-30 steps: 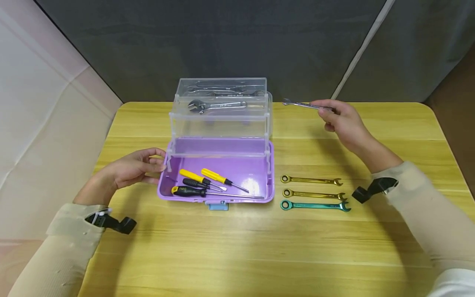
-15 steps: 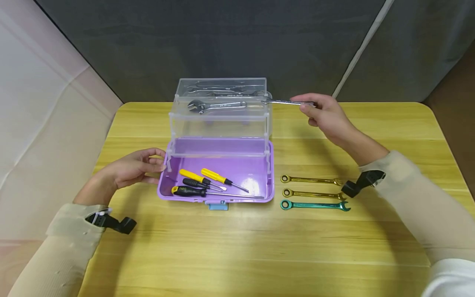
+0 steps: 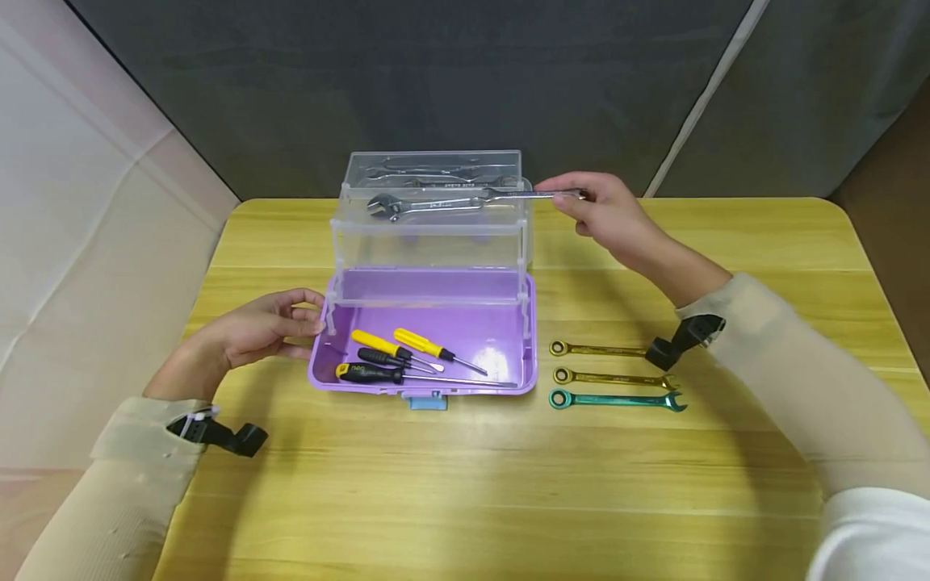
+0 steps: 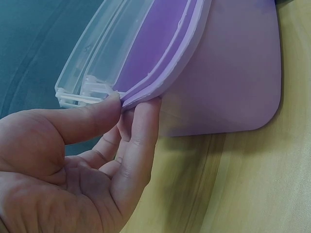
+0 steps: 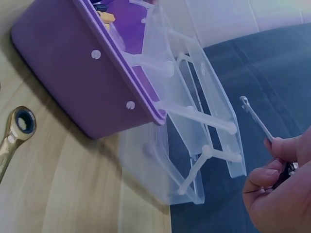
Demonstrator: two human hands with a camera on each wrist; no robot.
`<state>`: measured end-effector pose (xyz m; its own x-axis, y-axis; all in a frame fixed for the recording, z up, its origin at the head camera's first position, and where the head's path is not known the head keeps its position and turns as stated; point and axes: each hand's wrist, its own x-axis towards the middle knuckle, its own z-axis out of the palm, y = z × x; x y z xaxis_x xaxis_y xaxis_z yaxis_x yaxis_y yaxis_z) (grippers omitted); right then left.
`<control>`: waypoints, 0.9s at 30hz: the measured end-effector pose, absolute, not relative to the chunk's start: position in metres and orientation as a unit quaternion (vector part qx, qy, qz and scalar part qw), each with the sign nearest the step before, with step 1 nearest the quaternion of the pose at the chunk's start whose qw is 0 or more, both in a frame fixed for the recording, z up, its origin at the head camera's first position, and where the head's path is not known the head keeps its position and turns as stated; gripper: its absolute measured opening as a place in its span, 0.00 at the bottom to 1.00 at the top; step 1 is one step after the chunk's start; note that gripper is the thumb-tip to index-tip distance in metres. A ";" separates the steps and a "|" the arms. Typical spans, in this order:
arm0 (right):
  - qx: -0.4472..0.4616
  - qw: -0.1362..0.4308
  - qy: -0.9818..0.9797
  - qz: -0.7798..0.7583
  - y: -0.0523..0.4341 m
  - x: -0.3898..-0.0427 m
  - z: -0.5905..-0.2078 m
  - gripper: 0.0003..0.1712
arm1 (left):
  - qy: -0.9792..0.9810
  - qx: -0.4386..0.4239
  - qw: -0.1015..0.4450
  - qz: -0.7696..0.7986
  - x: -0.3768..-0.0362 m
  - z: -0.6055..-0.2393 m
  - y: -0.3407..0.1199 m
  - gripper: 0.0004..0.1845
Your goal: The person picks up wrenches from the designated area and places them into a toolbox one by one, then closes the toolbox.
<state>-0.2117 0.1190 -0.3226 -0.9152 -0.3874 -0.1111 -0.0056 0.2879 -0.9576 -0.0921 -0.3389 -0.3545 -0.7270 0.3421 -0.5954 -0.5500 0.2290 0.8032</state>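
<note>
My left hand [image 3: 269, 328] pinches the left rim of a purple toolbox [image 3: 534, 347]; in the left wrist view the thumb lies on the rim [image 4: 180, 53], a finger beneath it. My right hand [image 3: 606, 211] grips a silver wrench [image 3: 525, 194] by one end, held level over the right end of the raised clear trays [image 3: 429, 229]. From the right wrist, that wrench [image 5: 257, 117] hangs above the tray edge, apart from it. An adjustable wrench [image 3: 436, 207] lies in the middle tray. Silver wrenches [image 3: 429, 173] lie in the top tray, partly blurred by the plastic.
Several screwdrivers [image 3: 378, 374] lie in the toolbox's purple bottom, which has a blue latch [image 3: 426, 401] in front. Two gold ratchet wrenches [image 3: 610, 378] and a green one [image 3: 613, 400] lie to its right, one gold wrench partly behind my right wrist camera. A dark curtain [image 3: 436, 73] hangs behind.
My right hand has moved left with the silver wrench, from beside the toolbox to over the trays' right end. The left hand has stayed on the rim.
</note>
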 end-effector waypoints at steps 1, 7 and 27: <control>-0.127 0.167 0.785 -0.583 0.117 -0.213 -0.322 0.17 | 0.696 -0.075 0.362 0.616 -0.092 -0.354 -0.339 0.10; -0.148 0.187 0.785 -0.572 0.103 -0.216 -0.319 0.18 | 0.695 -0.073 0.363 0.616 -0.093 -0.354 -0.339 0.10; -0.155 0.218 0.829 -0.492 0.069 -0.221 -0.301 0.17 | 0.690 -0.069 0.364 0.621 -0.091 -0.353 -0.340 0.10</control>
